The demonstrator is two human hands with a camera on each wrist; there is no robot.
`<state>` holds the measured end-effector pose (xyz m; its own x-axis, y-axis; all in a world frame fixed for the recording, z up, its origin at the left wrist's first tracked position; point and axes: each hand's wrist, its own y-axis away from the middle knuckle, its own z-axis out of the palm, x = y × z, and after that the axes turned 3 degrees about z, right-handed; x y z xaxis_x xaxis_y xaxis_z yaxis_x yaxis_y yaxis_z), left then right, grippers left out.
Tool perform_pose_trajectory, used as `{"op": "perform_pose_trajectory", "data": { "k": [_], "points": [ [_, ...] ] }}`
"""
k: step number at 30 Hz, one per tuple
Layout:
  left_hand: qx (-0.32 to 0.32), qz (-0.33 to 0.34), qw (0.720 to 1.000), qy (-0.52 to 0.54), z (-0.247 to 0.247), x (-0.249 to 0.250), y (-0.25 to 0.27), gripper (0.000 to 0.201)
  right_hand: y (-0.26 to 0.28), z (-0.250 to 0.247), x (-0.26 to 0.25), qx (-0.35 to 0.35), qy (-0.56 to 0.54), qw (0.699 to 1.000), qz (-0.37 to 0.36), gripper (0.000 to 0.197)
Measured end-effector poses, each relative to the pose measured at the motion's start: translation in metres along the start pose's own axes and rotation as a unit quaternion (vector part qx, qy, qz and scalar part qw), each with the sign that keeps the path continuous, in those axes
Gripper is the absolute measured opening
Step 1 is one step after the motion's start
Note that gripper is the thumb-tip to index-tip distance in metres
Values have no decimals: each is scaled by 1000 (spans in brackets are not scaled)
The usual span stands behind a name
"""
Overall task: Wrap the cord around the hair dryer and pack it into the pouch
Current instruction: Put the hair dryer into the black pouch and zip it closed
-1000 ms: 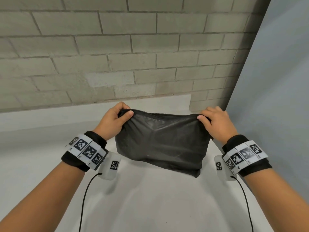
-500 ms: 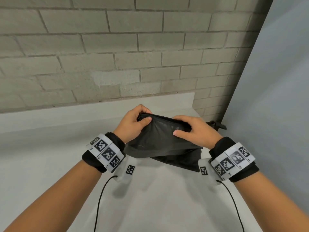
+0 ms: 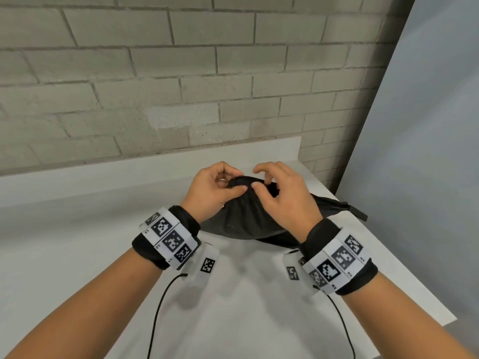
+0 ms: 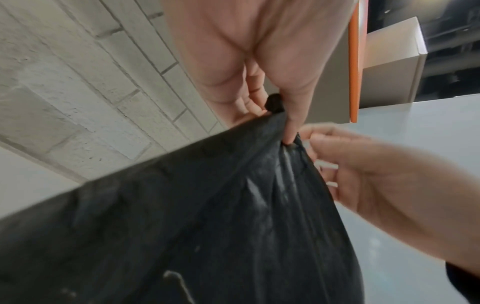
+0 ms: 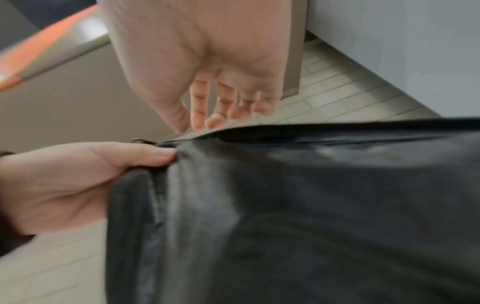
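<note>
Pouch (image 3: 243,221) – 1, black – top edge pinched by left hand (image 3: 212,193), right hand (image 3: 282,200) fingers loosely curled on it.

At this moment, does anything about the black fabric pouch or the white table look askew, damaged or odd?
Nothing stands out. The black fabric pouch hangs crumpled but intact over the white table, pinched at its top edge by the left hand, with the right hand beside it. No hair dryer or cord is visible.
</note>
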<state>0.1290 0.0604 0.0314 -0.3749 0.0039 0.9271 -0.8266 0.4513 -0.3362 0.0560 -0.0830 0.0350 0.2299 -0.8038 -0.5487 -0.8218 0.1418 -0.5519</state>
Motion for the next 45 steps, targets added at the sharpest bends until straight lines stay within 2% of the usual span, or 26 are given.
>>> {"op": "perform_pose_trajectory", "data": {
  "k": [2, 6, 10, 14, 17, 20, 23, 25, 27, 29, 31, 33, 36, 38, 40, 43, 45],
  "points": [
    [-5, 9, 1000, -20, 0, 0, 1, 30, 4, 7, -14, -19, -40, 999, 7, 18],
    [-12, 16, 998, -61, 2, 1, 4, 35, 2, 14, -25, -48, -42, 997, 53, 25],
    [3, 26, 997, -74, 4, 2, 4, 32, 1, 9, -28, -62, 25, 997, 31, 18],
    [4, 39, 994, -106, 5, 3, 4, 34, 2, 6, -27, -99, 109, 989, 3, 22],
    [9, 65, 989, -135, 4, 6, 4, 29, 2, 7, -27, -98, 117, 988, 2, 19],
    [-6, 95, 985, -144, 3, 10, 6, 13, 2, 6, -27, -80, 32, 995, 49, 14],
    [-16, 121, 979, -163, 2, 10, 9, 12, 1, 5, -25, -67, -29, 993, 89, 22],
    [8, 123, 980, -157, -1, 9, 8, 10, 0, 4, -21, -57, -26, 993, 101, 24],
    [48, 108, 984, -135, -7, 6, 4, 23, -1, -1, -8, -45, -19, 991, 125, 27],
    [78, 93, 987, -108, -14, 4, 1, 28, 1, -8, 14, -40, -1, 986, 162, 33],
    [100, 81, 987, -92, -22, 1, -1, 26, 5, -16, 43, -42, 41, 974, 218, 35],
    [111, 69, 987, -90, -29, 1, -3, 23, 10, -25, 73, -43, 89, 954, 282, 29],
    [119, 69, 987, -88, -39, -2, -5, 23, 22, -41, 110, -84, 182, 905, 375, 24],
    [86, 81, 989, -93, -42, -5, -4, 28, 27, -50, 124, -55, 198, 898, 389, 26],
    [35, 98, 985, -140, -42, -8, -2, 38, 29, -53, 128, -8, 166, 912, 375, 23],
    [-50, 83, 963, -253, -44, -6, -2, 48, 23, -52, 127, 73, 27, 926, 371, 29],
    [-111, 66, 942, -309, -47, -2, -1, 46, 19, -51, 121, 101, -88, 917, 375, 31]
  ]
}}
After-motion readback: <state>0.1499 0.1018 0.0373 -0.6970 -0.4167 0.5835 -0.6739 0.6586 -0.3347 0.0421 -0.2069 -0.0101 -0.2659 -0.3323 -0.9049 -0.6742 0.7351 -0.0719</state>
